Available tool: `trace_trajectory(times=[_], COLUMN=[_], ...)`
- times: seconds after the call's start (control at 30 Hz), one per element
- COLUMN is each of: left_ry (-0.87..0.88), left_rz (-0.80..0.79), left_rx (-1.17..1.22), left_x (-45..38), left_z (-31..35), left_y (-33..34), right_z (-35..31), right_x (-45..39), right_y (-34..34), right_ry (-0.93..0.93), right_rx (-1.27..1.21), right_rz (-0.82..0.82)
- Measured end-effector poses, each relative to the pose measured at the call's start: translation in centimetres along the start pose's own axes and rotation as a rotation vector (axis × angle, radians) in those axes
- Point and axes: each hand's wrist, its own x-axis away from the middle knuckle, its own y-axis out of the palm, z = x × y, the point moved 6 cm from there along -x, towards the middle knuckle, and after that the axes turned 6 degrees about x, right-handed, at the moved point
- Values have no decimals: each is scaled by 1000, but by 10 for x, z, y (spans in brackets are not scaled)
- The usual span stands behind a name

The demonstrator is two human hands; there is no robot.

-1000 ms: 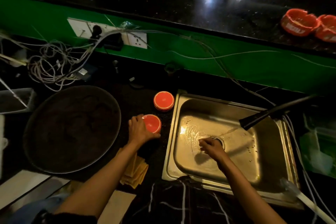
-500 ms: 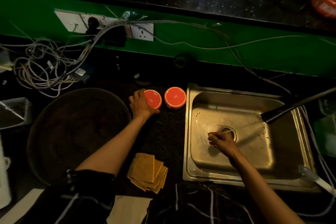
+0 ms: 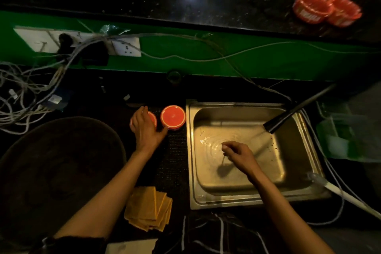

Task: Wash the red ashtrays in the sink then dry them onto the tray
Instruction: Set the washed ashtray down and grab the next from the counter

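Note:
Two red ashtrays stand upside down, side by side, on the dark counter left of the steel sink (image 3: 237, 202). My left hand (image 3: 144, 130) lies over the left ashtray (image 3: 153, 118) and grips it with fingers on top and thumb at its near side. The right ashtray (image 3: 173, 117) stands free, touching or nearly touching the sink rim. My right hand (image 3: 239, 153) hovers inside the sink with fingers curled and nothing visible in them. Water runs from the black tap (image 3: 288, 113) into the basin just beyond it. A round dark tray (image 3: 57, 167) lies at the left.
Two more red ashtrays (image 3: 311, 11) (image 3: 344, 13) sit on the raised black counter at the back right. Folded yellow cloths (image 3: 148, 208) lie at the front between tray and sink. Tangled cables (image 3: 24, 97) and wall sockets (image 3: 125, 47) fill the back left. A white hose (image 3: 340, 192) lies right of the sink.
My left hand carried the ashtray away from me and set it beside the other one. My right hand lifted off the drain and drew back a little in the sink.

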Motion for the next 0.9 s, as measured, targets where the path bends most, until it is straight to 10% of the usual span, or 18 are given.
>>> trace_trajectory(times=[0.37,0.9], left_ry=[604,748], left_rz=[-123,19], left_rx=[176,133], left_x=[13,-19], left_z=[213,484], left_y=[13,37], right_z=[-24,-35], right_x=[-8,-21], right_y=[-179,-337], right_ry=[-211,-427], right_rx=[34,220], right_rz=[435,654])
